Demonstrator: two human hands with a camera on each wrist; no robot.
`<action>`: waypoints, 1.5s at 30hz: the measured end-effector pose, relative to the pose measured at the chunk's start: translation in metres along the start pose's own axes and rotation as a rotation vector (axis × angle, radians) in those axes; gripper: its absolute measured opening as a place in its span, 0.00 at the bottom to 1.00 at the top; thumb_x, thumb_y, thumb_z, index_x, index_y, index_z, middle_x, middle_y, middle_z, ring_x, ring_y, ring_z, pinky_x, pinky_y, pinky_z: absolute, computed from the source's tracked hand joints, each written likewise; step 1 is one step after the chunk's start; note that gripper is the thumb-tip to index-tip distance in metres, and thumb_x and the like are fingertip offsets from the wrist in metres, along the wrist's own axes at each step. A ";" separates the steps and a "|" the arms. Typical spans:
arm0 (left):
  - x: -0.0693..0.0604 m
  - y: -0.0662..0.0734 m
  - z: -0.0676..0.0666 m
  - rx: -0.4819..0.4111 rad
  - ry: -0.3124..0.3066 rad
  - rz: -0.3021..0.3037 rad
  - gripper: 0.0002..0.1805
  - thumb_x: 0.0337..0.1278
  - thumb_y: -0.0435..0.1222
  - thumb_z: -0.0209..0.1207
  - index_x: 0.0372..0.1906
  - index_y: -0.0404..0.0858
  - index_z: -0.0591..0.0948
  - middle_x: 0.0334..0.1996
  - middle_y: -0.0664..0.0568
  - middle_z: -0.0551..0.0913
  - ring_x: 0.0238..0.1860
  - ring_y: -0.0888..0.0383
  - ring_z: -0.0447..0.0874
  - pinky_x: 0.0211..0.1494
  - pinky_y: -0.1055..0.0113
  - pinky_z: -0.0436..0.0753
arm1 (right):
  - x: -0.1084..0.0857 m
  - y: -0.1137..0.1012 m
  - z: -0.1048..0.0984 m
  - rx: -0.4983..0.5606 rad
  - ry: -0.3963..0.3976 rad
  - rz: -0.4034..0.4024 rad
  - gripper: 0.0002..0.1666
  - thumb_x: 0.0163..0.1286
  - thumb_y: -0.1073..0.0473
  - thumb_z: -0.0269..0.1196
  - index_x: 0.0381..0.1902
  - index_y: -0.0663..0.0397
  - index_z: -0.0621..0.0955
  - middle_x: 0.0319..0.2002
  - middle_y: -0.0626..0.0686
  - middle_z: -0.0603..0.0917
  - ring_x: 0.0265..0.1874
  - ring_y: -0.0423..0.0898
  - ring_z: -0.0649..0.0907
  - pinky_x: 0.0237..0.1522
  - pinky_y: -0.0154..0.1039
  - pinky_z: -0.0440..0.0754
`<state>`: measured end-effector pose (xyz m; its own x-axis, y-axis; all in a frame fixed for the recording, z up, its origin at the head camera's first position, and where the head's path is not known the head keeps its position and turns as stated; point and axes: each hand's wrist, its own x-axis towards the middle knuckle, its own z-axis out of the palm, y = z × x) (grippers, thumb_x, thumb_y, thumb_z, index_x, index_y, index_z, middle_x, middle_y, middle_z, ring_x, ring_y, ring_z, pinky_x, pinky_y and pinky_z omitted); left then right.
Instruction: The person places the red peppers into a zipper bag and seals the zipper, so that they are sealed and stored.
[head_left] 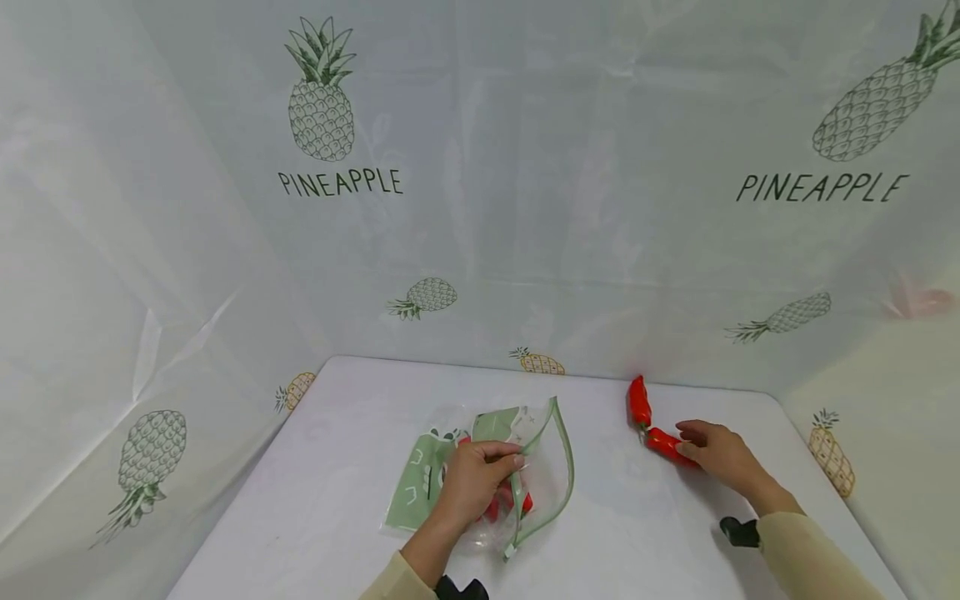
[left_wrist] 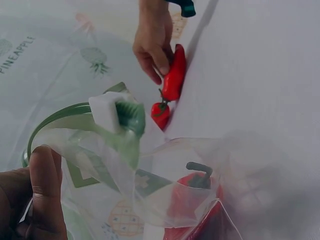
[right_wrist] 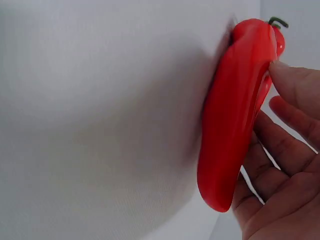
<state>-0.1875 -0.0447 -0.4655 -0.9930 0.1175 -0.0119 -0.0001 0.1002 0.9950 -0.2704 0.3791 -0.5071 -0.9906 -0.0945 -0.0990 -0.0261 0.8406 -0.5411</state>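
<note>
My left hand [head_left: 474, 477] pinches the green-edged rim of a clear zip bag [head_left: 567, 454] between thumb and fingers. The bag's mouth gapes to the right, with a white slider [left_wrist: 104, 112] on its edge. Red peppers [left_wrist: 187, 200] with a dark green stem show through the plastic. My right hand [head_left: 722, 456] is at a long red chili pepper [head_left: 666, 447] on the table. In the right wrist view the thumb meets that pepper's side, and the fingers lie loosely behind it. A second red pepper [head_left: 638, 402] lies stem to stem with it.
A white table [head_left: 315, 500] runs back to a hanging sheet [head_left: 525, 208] printed with pineapples, which also covers both sides. The printed green part of the bag [head_left: 412, 492] lies flat left of my left hand. Black wrist mounts [head_left: 738, 532] sit at the sleeves.
</note>
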 end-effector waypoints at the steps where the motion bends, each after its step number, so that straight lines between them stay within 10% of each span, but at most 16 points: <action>1: 0.000 0.000 0.000 -0.004 -0.002 -0.001 0.09 0.65 0.35 0.71 0.46 0.36 0.92 0.37 0.43 0.92 0.22 0.60 0.87 0.27 0.65 0.89 | 0.000 -0.001 0.000 0.013 -0.006 0.001 0.31 0.75 0.54 0.67 0.68 0.68 0.77 0.58 0.72 0.83 0.53 0.64 0.82 0.53 0.61 0.88; 22: -0.002 -0.001 0.002 -0.029 0.001 0.008 0.10 0.65 0.34 0.71 0.48 0.34 0.91 0.38 0.38 0.91 0.22 0.59 0.87 0.29 0.51 0.91 | -0.004 -0.038 0.028 0.326 -0.217 0.037 0.47 0.67 0.54 0.75 0.77 0.59 0.67 0.55 0.62 0.82 0.49 0.53 0.82 0.43 0.48 0.92; 45: -0.001 -0.001 0.001 -0.005 -0.001 -0.002 0.10 0.65 0.36 0.71 0.46 0.36 0.92 0.37 0.37 0.91 0.20 0.61 0.86 0.29 0.53 0.91 | -0.013 -0.063 0.043 0.434 -0.008 -0.050 0.47 0.69 0.57 0.74 0.77 0.54 0.62 0.62 0.70 0.77 0.52 0.58 0.82 0.36 0.45 0.93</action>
<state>-0.1861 -0.0436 -0.4663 -0.9929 0.1178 -0.0143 -0.0030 0.0952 0.9955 -0.2504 0.3048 -0.5077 -0.9884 -0.1349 -0.0695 -0.0131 0.5326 -0.8463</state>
